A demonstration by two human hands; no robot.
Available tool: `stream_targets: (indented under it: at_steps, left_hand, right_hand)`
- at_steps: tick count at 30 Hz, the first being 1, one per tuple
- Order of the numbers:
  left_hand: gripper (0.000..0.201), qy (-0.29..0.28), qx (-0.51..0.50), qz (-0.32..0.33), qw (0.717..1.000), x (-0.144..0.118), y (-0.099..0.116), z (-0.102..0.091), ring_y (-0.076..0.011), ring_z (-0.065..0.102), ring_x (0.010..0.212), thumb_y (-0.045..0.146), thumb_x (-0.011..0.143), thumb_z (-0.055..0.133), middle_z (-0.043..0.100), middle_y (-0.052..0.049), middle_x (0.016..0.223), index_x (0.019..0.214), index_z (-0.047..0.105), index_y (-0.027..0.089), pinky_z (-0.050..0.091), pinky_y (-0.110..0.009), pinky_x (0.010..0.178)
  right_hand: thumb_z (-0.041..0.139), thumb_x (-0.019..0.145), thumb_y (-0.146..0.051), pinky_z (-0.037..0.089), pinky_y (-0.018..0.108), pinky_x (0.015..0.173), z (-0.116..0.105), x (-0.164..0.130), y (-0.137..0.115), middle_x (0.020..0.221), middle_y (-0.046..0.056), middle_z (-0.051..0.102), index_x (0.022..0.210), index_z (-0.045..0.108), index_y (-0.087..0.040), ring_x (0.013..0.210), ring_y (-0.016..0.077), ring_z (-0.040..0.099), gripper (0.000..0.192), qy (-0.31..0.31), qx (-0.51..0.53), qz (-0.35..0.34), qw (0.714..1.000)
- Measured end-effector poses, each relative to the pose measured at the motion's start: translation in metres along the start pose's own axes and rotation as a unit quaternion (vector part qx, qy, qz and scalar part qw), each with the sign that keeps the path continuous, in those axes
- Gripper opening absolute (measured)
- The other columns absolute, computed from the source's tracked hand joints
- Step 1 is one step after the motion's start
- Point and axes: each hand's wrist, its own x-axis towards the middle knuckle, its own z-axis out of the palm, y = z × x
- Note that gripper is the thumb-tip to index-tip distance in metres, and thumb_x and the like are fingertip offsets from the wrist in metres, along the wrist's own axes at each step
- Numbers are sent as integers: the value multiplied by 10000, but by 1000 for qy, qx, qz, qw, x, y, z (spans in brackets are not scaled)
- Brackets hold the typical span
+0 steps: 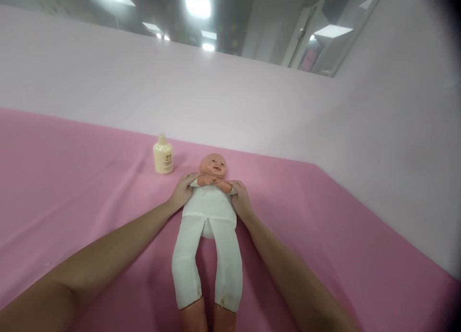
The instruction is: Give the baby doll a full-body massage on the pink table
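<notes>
There is one baby doll (211, 197) in white clothes. There is one small bottle (163, 154). Two hands touch the doll, a left hand (182, 191) and a right hand (241, 200).

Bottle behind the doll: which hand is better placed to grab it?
Left, probably. The bottle stands upright just beyond the left hand; the right hand is across the doll.
</notes>
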Motion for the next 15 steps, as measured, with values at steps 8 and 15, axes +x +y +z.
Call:
stream_targets:
  at_steps: [8,15]
  left_hand:
    - [423,84,-24,-52,995,2,7,-9,-256,570,1135,172,766,609,643,-68,1173,1187,615,217,418,-437,1048]
    - [468,252,-175,-149,940,6,-15,-16,-212,571,1133,193,743,599,588,-29,1171,1176,457,300,484,-354,971]
  right_hand:
    - [477,775,-147,400,406,1039,-2,-2,-9,1228,60,604,1214,590,-218,1150,207,526,459,73,106,81,988]
    - [546,769,-255,487,421,940,-5,0,-4,1185,90,587,1315,456,-212,1044,218,577,555,177,168,161,956]
